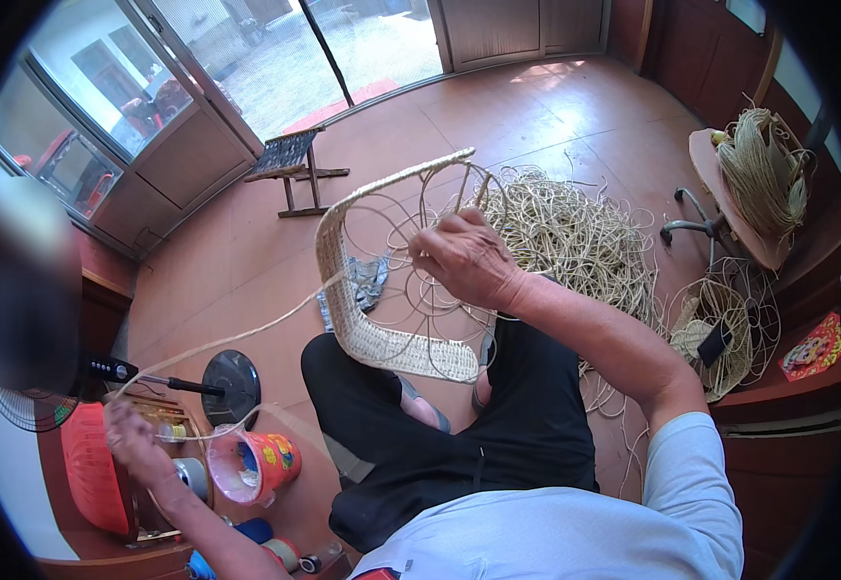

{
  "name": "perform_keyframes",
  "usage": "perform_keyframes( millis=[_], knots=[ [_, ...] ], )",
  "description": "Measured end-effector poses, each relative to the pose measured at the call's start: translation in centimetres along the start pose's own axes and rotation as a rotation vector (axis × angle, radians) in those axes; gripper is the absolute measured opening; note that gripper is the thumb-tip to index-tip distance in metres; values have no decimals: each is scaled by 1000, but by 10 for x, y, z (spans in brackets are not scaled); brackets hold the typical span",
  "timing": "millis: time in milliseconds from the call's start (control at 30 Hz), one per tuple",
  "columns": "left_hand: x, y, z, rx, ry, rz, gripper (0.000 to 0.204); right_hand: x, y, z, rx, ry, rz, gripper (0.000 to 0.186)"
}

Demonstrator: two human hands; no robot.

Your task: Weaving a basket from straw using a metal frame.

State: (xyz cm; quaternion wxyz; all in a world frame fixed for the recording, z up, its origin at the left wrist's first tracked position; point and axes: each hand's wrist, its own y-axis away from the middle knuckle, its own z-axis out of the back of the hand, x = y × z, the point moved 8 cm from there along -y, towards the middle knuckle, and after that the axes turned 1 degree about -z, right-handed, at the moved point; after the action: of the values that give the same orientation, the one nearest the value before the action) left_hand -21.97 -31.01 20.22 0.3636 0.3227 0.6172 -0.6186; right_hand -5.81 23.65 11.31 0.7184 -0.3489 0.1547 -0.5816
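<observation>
A partly woven basket [406,360] of pale straw cord on a thin wire frame rests over my lap. Weaving covers its left and near edges, while bare wire loops show in the middle. My right hand [469,253] is closed on the wires near its far right side, fingertips partly hidden. Out to the left, my left hand [140,445] is closed on a straw cord [237,333], slightly blurred. That cord stretches from the basket's left wall to the hand, and a loose length curves back from it.
A heap of straw cord [575,242] lies on the floor beyond my right knee. More coils [764,169] sit on a wheeled chair at right. A low stool [290,159] stands ahead. At left are a fan with a round base [231,387] and a red-orange bucket [280,459].
</observation>
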Motion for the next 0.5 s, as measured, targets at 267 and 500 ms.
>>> perform_keyframes(
  millis=[267, 500],
  knots=[
    [98, 142, -224, 495, -269, 257, 45, 11, -17, 10, -105, -93, -171, 12],
    [113, 128, -270, 533, -701, 235, 36, 3, 27, -1, -246, -109, -380, 11]
  ],
)
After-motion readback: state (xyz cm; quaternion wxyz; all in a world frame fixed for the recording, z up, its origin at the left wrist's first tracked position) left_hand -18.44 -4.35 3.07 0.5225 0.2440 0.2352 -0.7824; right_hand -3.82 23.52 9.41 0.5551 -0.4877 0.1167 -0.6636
